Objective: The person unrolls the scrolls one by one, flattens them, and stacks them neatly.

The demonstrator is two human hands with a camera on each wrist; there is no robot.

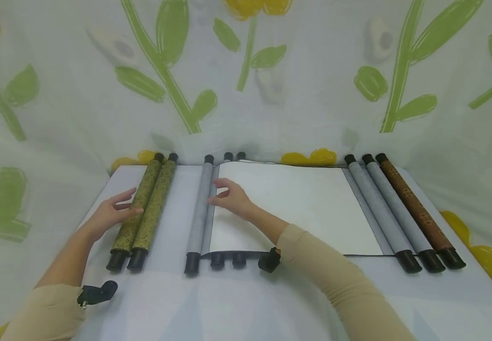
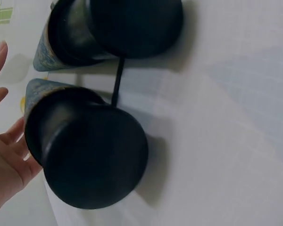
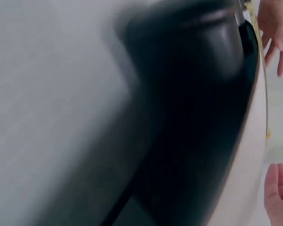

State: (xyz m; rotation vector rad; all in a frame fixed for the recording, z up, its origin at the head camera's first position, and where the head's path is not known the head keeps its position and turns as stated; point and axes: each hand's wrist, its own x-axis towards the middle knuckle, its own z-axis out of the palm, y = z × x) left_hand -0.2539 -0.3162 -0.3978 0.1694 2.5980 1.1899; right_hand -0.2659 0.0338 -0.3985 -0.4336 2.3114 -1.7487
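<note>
Grey scroll roll touches right hand fingertips (fingers relaxed).

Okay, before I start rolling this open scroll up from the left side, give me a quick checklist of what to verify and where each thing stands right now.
1. Right hand on the grey roller: ok, fingertips touch it.
2. Left hand free: not ok, it rests against the green scrolls.
3. Open sheet lying flat: ok.
4. Space between roller and green scrolls: ok, a gap shows.
5. Rolled scrolls on the right off the sheet: cannot tell, the nearest sits at its edge.
</note>
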